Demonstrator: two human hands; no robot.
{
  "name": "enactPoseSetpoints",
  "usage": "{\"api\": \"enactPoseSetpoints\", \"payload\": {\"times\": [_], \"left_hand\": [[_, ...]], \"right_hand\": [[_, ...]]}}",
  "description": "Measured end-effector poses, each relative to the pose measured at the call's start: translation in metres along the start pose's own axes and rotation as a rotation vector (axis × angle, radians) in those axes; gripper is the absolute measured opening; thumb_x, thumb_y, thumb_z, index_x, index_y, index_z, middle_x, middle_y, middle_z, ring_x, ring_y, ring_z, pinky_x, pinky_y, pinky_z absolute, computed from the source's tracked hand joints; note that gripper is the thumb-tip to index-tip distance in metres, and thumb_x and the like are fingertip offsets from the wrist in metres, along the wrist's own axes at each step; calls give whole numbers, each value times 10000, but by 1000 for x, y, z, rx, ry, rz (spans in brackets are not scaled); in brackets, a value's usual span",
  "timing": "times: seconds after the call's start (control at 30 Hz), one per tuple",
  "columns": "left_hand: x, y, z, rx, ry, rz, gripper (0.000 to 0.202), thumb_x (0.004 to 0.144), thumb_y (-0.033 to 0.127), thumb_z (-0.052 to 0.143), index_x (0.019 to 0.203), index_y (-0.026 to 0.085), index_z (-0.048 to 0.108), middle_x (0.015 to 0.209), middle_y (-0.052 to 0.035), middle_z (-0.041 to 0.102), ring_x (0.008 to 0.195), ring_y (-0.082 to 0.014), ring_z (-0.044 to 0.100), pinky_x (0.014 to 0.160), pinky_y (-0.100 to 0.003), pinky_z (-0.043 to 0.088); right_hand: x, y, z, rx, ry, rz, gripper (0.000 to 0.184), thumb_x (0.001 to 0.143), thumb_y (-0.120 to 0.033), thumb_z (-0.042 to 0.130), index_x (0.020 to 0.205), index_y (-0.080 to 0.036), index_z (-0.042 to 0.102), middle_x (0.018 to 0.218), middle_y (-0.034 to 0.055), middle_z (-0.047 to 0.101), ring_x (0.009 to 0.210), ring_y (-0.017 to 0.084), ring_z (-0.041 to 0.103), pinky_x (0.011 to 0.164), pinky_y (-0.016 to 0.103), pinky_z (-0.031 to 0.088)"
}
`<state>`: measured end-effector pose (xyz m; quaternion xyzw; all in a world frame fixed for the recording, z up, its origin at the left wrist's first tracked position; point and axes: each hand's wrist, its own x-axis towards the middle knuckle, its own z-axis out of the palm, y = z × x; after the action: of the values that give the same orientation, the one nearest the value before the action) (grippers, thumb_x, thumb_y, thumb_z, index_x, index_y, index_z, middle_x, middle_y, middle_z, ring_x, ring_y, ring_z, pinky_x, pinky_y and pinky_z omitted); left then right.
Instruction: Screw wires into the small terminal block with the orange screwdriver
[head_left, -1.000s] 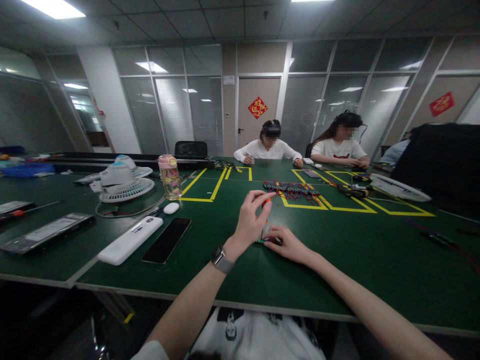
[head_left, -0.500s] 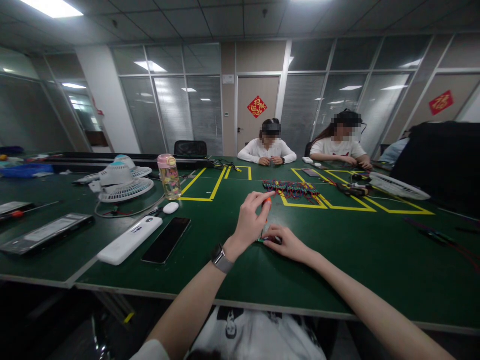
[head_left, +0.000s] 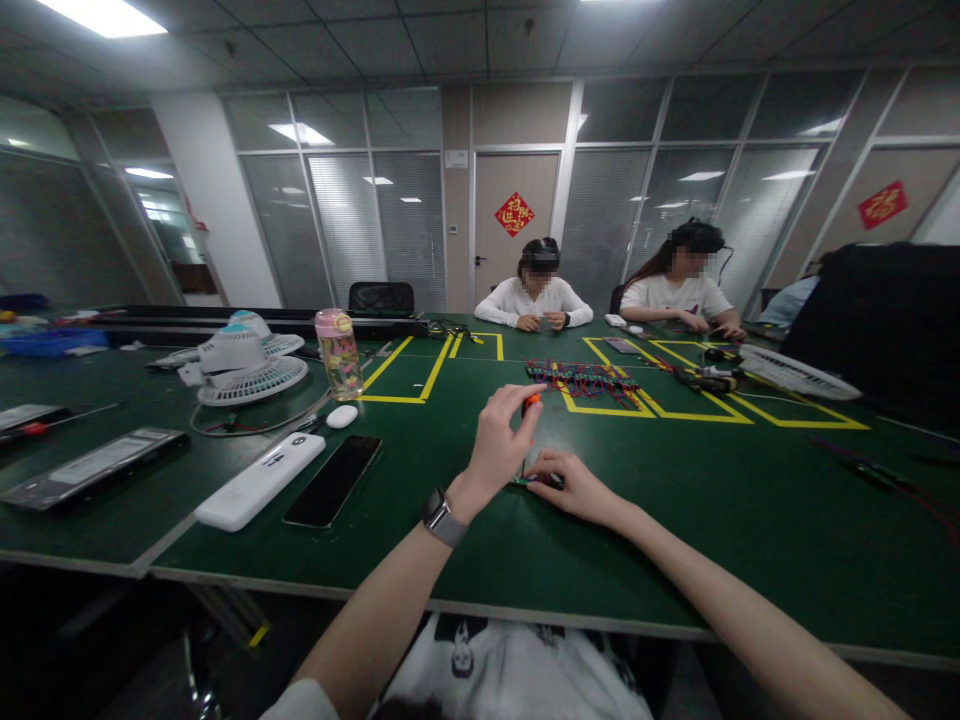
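Note:
My left hand [head_left: 496, 447], with a watch on its wrist, pinches the orange handle of a small screwdriver [head_left: 530, 404] held upright over the green table [head_left: 465, 560]. The tool's tip points down at a small dark part [head_left: 541, 481] with coloured wires. My right hand [head_left: 571, 484] lies on that part, its fingers curled over it and pressing it to the table. A heap of similar red and blue wired parts [head_left: 583, 378] sits farther back, across a yellow taped line.
A black phone [head_left: 333, 480], a white power bank [head_left: 259, 480] and a white mouse [head_left: 342, 416] lie to the left. Behind them stand small white fans [head_left: 247, 362] and a pink-capped bottle [head_left: 339, 352]. Two people sit at the far side [head_left: 537, 296].
My hands have hardly moved; the left hand's fingers shifted slightly on the orange handle. The far person in white brought both hands together.

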<state>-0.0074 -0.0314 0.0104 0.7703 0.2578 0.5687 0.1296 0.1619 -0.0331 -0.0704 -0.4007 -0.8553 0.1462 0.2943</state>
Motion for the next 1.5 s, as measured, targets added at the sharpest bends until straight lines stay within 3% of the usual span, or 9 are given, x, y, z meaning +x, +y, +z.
{"api": "enactPoseSetpoints", "payload": {"times": [0.4, 0.57, 0.7, 0.83, 1.07, 1.3, 1.5], "left_hand": [[0, 1, -1, 58, 91, 22, 203, 892, 181, 520, 1046, 194, 651, 964, -46, 566, 931, -156, 570, 852, -284, 472], [1, 2, -2, -20, 29, 46, 217, 913, 151, 459, 1036, 187, 633, 1107, -72, 620, 1059, -181, 574, 949, -338, 453], [1, 3, -2, -30, 24, 38, 189, 891, 150, 497, 1005, 192, 642, 986, -54, 651, 935, -168, 608, 852, -308, 486], [0, 3, -1, 21, 71, 33, 140, 854, 179, 579, 961, 189, 669, 902, -37, 581, 867, -151, 582, 810, -279, 477], [-1, 1, -3, 3, 42, 35, 268, 929, 176, 434, 1063, 209, 663, 993, -56, 568, 947, -155, 571, 850, -283, 471], [-1, 1, -1, 20, 89, 55, 183, 884, 204, 544, 1007, 203, 679, 914, -41, 581, 872, -148, 578, 799, -278, 484], [0, 2, -2, 15, 72, 53, 222, 911, 188, 496, 1046, 199, 671, 983, -54, 601, 938, -154, 580, 843, -285, 474]], "right_hand": [[0, 0, -1, -9, -5, 1, 197, 871, -295, 578, 948, -177, 716, 798, 43, 600, 690, 148, 558, 643, 262, 440], [0, 0, 0, -12, 2, 1, 194, 869, -301, 582, 939, -180, 716, 788, 41, 602, 692, 151, 562, 645, 264, 442], [0, 0, -1, 0, 2, 6, 199, 871, -309, 581, 930, -175, 717, 807, 46, 610, 689, 149, 567, 650, 265, 450], [0, -2, -2, -3, 1, 8, 196, 870, -299, 581, 941, -179, 718, 799, 43, 604, 694, 151, 567, 656, 268, 451], [0, 0, -1, -1, -1, -1, 195, 871, -305, 581, 938, -184, 718, 781, 36, 596, 675, 146, 557, 621, 256, 432], [0, 2, 1, -5, 8, -2, 192, 870, -306, 583, 933, -185, 717, 781, 37, 597, 671, 145, 553, 622, 257, 431], [0, 1, 0, -3, 9, -5, 183, 865, -291, 586, 930, -179, 715, 784, 38, 597, 687, 149, 562, 640, 259, 436]]}}
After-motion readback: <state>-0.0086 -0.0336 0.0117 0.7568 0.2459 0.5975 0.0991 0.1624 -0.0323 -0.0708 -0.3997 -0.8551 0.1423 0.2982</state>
